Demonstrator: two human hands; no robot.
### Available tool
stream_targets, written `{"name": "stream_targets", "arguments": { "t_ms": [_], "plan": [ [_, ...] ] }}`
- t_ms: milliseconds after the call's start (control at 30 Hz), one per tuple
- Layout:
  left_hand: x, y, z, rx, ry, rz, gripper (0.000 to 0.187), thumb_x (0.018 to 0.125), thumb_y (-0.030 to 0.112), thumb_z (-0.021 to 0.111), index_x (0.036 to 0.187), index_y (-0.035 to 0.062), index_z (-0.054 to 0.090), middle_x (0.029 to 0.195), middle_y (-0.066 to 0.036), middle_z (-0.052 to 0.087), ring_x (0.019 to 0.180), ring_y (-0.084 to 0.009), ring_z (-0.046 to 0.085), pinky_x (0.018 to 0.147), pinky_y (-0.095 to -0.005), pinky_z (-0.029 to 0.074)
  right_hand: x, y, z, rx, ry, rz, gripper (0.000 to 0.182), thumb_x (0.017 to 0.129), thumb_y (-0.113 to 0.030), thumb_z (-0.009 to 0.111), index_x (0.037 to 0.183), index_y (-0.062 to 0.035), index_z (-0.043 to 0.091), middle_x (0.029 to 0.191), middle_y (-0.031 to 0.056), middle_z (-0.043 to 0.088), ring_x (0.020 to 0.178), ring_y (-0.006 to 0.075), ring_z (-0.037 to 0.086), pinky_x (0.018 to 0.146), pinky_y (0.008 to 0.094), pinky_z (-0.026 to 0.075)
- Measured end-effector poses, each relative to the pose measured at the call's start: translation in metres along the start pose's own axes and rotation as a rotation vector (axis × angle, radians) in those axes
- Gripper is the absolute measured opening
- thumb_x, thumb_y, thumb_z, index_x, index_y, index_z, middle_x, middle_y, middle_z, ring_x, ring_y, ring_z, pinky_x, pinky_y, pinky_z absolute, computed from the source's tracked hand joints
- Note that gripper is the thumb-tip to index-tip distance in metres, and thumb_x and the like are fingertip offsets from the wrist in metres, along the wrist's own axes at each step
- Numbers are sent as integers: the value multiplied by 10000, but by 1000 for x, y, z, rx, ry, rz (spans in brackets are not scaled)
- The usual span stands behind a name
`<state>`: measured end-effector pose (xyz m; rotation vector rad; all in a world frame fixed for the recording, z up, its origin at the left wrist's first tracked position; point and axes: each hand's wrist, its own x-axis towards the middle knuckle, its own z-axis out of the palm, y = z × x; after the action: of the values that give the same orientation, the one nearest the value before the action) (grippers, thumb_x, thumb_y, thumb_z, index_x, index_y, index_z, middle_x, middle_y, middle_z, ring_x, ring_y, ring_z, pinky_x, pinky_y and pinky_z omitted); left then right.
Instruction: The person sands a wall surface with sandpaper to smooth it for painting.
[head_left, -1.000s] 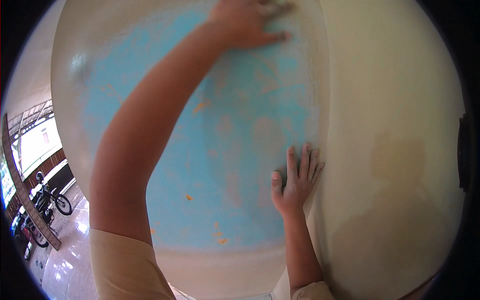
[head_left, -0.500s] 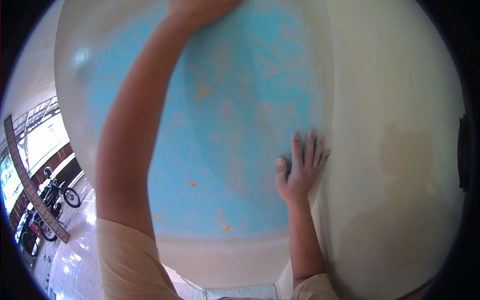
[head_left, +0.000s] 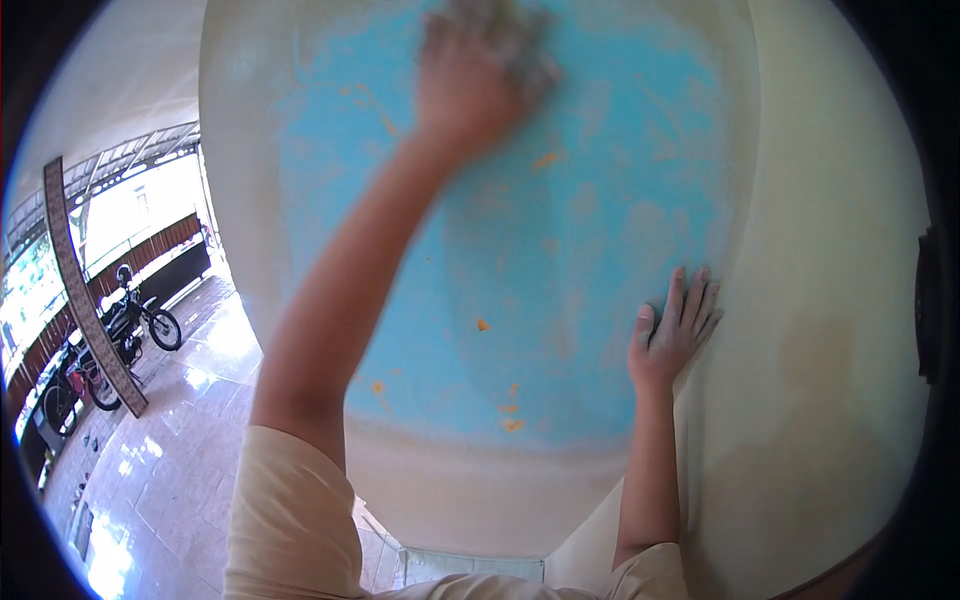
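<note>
A large panel, blue point(head_left: 600, 250) with a beige border, fills the middle of the view, marked by pale patches and small orange spots. My left hand point(head_left: 485, 85) is against its upper part, its fingers smeared by motion; whether it holds something is unclear. Near the panel's right edge, my right hand point(head_left: 675, 335) lies flat with its fingers spread and nothing in it. Grey dust coats its fingers.
A cream wall point(head_left: 830, 220) meets the panel on the right. On the left are a slanted post point(head_left: 85, 300), a parked motorcycle point(head_left: 135, 320) and shiny floor tiles point(head_left: 175, 470). A pale framed object point(head_left: 470, 568) shows at the bottom.
My left hand has come down from the top edge into fuller view. The view has shifted, so the panel and my right hand appear further right, with more floor visible at left.
</note>
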<state>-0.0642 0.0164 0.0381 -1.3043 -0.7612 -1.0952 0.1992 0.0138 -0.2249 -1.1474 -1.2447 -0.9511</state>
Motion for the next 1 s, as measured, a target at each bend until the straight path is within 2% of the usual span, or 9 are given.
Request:
{"name": "stream_targets", "arguments": {
  "t_ms": [167, 267, 300, 333, 400, 567, 667, 833, 1000],
  "plan": [
    [-55, 11, -14, -318, -104, 246, 595, 926, 564, 537, 1468, 334, 455, 1556, -103, 384, 1434, -354, 336, 1160, -575, 250, -7, 10, 8, 0, 11, -29, 633, 1021, -518, 294, 1497, -120, 419, 1581, 187, 314, 1479, 425, 216, 1147, 650, 110],
    [-10, -75, 0, -152, -64, -55, 604, 915, 582, 530, 1460, 327, 470, 1560, -104, 375, 1443, -351, 316, 1172, -532, 251, -12, 15, 9, -31, -21, -27, 641, 1024, -509, 282, 1503, -100, 400, 1587, 188, 299, 1477, 431, 214, 1143, 656, 115],
    [1, -78, -31, 42, -201, -251, 582, 1036, 437, 360, 1567, 218, 270, 1647, -109, 165, 1526, -319, 74, 1234, -471, 59, -15, 16, 9, -27, -24, -28, 640, 1027, -501, 273, 1504, -94, 397, 1588, 189, 295, 1477, 433, 213, 1142, 659, 113],
    [-6, -77, -23, 37, -204, -254, 582, 1036, 437, 360, 1567, 218, 270, 1647, -109, 165, 1526, -319, 74, 1234, -471, 59, -17, 18, 9, -24, -27, -27, 639, 1029, -494, 264, 1504, -87, 394, 1590, 191, 291, 1476, 436, 212, 1141, 661, 112],
    [-25, -76, -3, 30, 133, -167, 590, 917, 567, 536, 1445, 307, 490, 1553, -114, 383, 1437, -366, 318, 1155, -557, 263, -27, 19, 7, -37, -41, -29, 637, 1031, -490, 257, 1502, -84, 394, 1587, 199, 291, 1475, 443, 209, 1141, 663, 106],
    [-158, 62, -45, -423, -394, 244, 647, 893, 537, 588, 1485, 341, 416, 1602, -91, 306, 1466, -373, 283, 1148, -590, 275, -59, 21, 6, -47, -74, -55, 636, 1035, -484, 241, 1491, -71, 402, 1577, 224, 293, 1469, 462, 207, 1144, 665, 91],
    [-154, 49, -43, -501, -385, 290, 654, 877, 539, 612, 1477, 353, 426, 1603, -69, 309, 1467, -357, 287, 1159, -578, 269, -63, 24, 9, -58, -78, -59, 633, 1037, -482, 242, 1482, -63, 407, 1570, 231, 302, 1466, 467, 212, 1145, 665, 87],
    [-67, -79, -33, -23, 63, -105, 570, 904, 397, 614, 1451, 297, 486, 1566, -134, 356, 1449, -373, 302, 1127, -602, 280, -82, 29, 10, -38, -60, -96, 616, 1048, -467, 236, 1482, -64, 405, 1566, 221, 318, 1464, 468, 217, 1146, 663, 83],
    [-167, 25, -51, -212, -319, -25, 619, 899, 451, 601, 1482, 324, 437, 1591, -129, 315, 1451, -409, 289, 1128, -599, 279, -95, 24, 14, -27, -58, -45, 613, 1049, -465, 235, 1486, -70, 404, 1564, 221, 323, 1464, 468, 216, 1145, 662, 80]
  ]
}}
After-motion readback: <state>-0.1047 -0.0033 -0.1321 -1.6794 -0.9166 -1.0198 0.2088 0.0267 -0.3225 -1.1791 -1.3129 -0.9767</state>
